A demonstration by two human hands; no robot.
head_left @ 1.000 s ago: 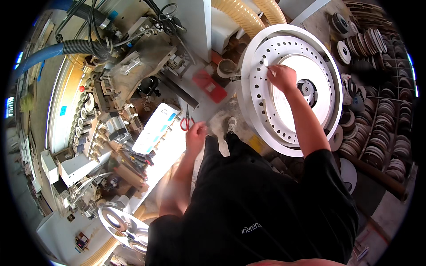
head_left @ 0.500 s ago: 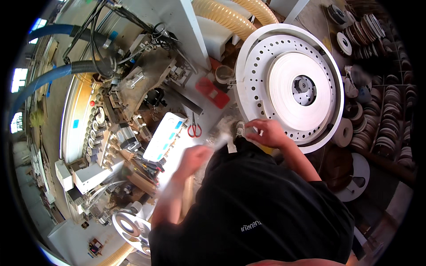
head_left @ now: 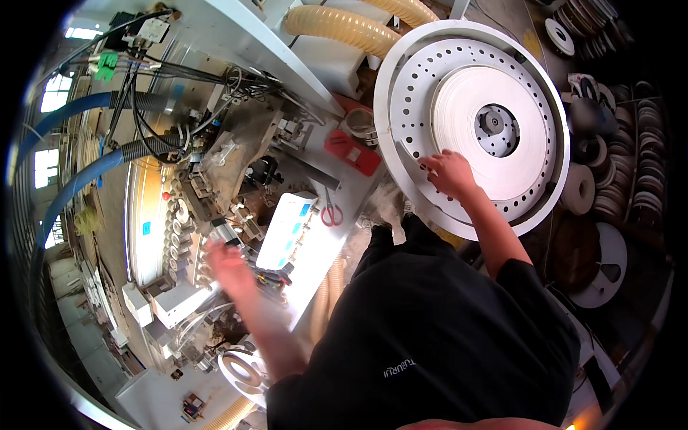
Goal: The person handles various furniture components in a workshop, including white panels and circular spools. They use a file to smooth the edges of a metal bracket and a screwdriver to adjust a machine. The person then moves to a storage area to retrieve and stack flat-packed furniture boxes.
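The right hand (head_left: 450,173) reaches forward and up from the black-sleeved shoulder, forearm nearly straight, and rests palm down on the large white perforated turntable (head_left: 408,107), its fingers curled loosely against the lower left edge of the white roll of edge banding (head_left: 459,107) that lies flat on the disc; it presses on the coil and grips nothing. A grey hub (head_left: 496,129) sits at the roll's centre, well apart from the fingers. The left hand (head_left: 228,266) is stretched out to the person's left over the machine's clutter of grey blocks and wires; it is smeared by motion, so whether its fingers are spread or closed cannot be told, and no object shows in it. Just beside it, toward the person's right, lies a white control panel (head_left: 287,228) with blue buttons, and beyond that a pair of red-handled scissors (head_left: 331,213) lies on the pale desk (head_left: 358,190). A red flat box (head_left: 352,152) lies between the scissors and the turntable's rim. Two ribbed beige extraction hoses (head_left: 337,23) run across the top, and blue hoses (head_left: 79,179) curve along the left side. Stacked coils of banding (head_left: 645,193) fill the dark shelf on the far right.
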